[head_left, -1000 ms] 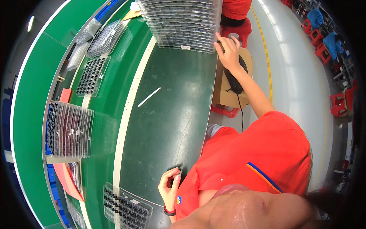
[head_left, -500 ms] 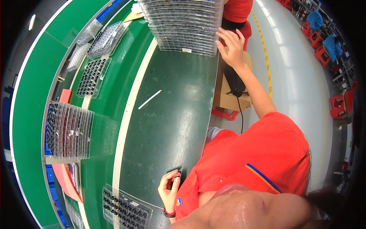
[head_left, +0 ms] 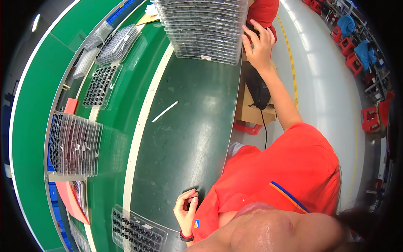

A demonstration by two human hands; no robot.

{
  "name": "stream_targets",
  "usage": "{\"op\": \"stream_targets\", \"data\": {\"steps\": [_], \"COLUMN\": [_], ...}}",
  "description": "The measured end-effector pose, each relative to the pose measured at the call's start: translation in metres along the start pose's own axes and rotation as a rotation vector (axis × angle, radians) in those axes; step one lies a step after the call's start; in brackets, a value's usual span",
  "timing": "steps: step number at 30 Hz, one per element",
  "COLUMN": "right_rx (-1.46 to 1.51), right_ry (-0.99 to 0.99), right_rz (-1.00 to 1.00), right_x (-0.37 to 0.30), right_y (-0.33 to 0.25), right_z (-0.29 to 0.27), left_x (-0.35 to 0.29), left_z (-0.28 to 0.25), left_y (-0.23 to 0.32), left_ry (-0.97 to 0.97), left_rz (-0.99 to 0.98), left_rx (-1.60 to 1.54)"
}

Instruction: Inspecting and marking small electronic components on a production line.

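Note:
My right hand is raised at the far end of the bench, fingers spread. Its thumb and fingertips are beside the right edge of a tall stack of clear plastic trays; I cannot tell whether they touch it. My left hand, with a dark band at the wrist, rests low over the dark green bench top near my body. Its fingers curl loosely, apart from the thumb, with nothing visible between them. A thin white stick with a reddish tip lies on the bench between my hands.
Left of the bench, a green belt carries trays with black parts and a tray near me. A clear tray stack stands farther left. Beyond the bench's right edge are a cardboard box, a black bag and another person's red clothing.
My right hand has shifted slightly right, and its fingers have moved relative to the stack edge. My left hand has stayed nearly still. The stick has not visibly moved on the bench.

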State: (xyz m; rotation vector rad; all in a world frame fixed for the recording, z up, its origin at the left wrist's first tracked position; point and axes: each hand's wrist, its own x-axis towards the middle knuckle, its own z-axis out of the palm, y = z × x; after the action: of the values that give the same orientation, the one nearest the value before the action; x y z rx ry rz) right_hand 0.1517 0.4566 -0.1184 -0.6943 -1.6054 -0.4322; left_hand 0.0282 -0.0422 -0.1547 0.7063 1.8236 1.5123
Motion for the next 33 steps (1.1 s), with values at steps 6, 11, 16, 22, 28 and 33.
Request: {"op": "stream_targets", "data": {"steps": [6, 11, 16, 22, 28, 33], "right_rx": [0.04, 0.078, 0.156, 0.079, -0.126, -0.079], "right_ry": [-0.008, -0.005, 0.069, 0.086, 0.136, 0.108], "right_rz": [-0.093, -0.117, -0.03, -0.041, -0.099, -0.113], "right_x": [0.008, 0.015, 0.035, 0.046, 0.052, 0.075], "right_y": [0.008, 0.005, 0.0, -0.001, 0.002, -0.019], "right_z": [-0.002, -0.008, -0.008, -0.002, -0.007, -0.026], "left_x": [0.0, 0.0, 0.001, -0.001, -0.001, -0.002], "left_z": [-0.001, -0.001, -0.001, 0.001, 0.002, 0.001], "left_y": [-0.001, -0.003, -0.004, 0.005, 0.013, 0.011], "left_ry": [0.004, 0.01, 0.025, 0.024, 0.023, 0.026], "left_rz": [-0.039, -0.04, -0.042, -0.023, -0.028, -0.031], "left_rx": [-0.006, -0.012, -0.015, -0.003, 0.019, 0.011]}}
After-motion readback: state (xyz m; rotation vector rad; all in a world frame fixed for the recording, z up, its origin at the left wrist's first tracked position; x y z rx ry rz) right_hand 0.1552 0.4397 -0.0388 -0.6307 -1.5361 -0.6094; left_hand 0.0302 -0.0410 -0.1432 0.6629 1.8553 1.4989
